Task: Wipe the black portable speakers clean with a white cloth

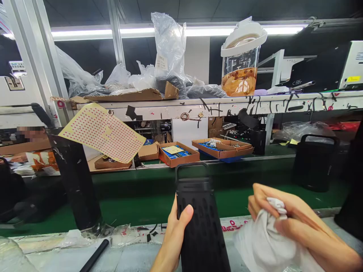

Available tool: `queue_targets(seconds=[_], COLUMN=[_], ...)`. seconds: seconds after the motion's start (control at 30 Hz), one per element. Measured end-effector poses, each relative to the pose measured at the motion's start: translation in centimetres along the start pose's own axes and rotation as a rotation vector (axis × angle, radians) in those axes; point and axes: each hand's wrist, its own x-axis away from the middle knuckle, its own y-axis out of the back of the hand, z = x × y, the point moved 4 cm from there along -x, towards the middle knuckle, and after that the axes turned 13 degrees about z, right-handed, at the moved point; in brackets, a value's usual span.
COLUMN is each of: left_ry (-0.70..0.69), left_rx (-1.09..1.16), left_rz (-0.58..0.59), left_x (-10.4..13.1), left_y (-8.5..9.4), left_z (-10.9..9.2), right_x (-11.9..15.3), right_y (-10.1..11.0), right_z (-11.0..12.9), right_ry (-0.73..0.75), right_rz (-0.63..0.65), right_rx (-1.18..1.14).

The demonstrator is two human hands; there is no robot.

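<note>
A tall black case (pixel 200 226) with a loop handle on top and slots in its face stands in the middle of the view. My left hand (pixel 177 230) grips it from the left, thumb across the slotted face and the other fingers behind it. Off to the right, my right hand (pixel 295 223) is closed on a crumpled white cloth (pixel 262 241), which hangs below the fingers, slightly blurred. Cloth and case are apart. The lower end of the case runs out of the picture.
A green conveyor belt (pixel 127 196) crosses behind the hands, bearing another black handled case (pixel 314 162). Cardboard trays (pixel 181 160) stand beyond it. A dark post (pixel 76 181) rises at left beside a hanging sticker sheet (pixel 103 132). Overhead, a shelf (pixel 159 107) holds bags and a jug (pixel 239 79).
</note>
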Motion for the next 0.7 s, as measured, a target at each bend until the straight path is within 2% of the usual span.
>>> queue_targets(seconds=[0.03, 0.13, 0.2, 0.23, 0.27, 0.33, 0.4, 0.47, 0.57, 0.63, 0.67, 0.7], left_ry=[-0.018, -0.084, -0.093, -0.095, -0.104, -0.172, -0.257, -0.268, -0.065, 0.074, 0.097, 0.064], left_rx=[-0.019, -0.103, -0.227, -0.349, -0.512, -0.888, -1.159, -1.282, -1.284, -1.204, -1.152, -1.094], left_rz=[0.052, 0.247, 0.330, 0.319, 0.282, 0.191, 0.171, 0.202, 0.291, 0.308, 0.262, 0.181], left_x=[0.0, 0.3, 1.0, 1.4, 1.8, 2.8, 3.6, 4.0, 3.7, 3.1, 2.8, 2.4], left_y=[-0.4, -2.3, -3.3, -3.5, -3.5, -3.4, -3.4, -3.3, -2.3, -0.4, 1.0, 2.6], left_z=[0.0, -0.3, -0.5, -0.8, -1.2, -2.5, -4.0, -5.2, -6.2, -7.1, -7.8, -8.7], right_x=[-0.3, -0.1, 0.3, 0.5, 0.6, 0.5, 0.0, -1.0, -2.5, -3.0, -3.1, -3.0], right_y=[0.5, 2.3, 2.3, 1.8, 1.3, -0.1, -1.1, -1.7, -2.1, -2.1, -1.9, -1.6], right_z=[-0.1, 0.8, 2.1, 2.7, 3.1, 3.2, 2.6, 1.6, 0.4, -0.1, -0.2, -0.3], right_ry=[-0.049, -0.182, -0.085, 0.011, 0.100, 0.194, 0.157, 0.065, -0.021, -0.036, -0.038, -0.034], right_rz=[-0.069, -0.509, -0.654, -0.638, -0.569, -0.342, -0.105, 0.040, 0.047, -0.017, -0.059, -0.111], right_rx=[-0.016, 0.264, 0.482, 0.539, 0.569, 0.583, 0.521, 0.376, 0.155, 0.093, 0.089, 0.088])
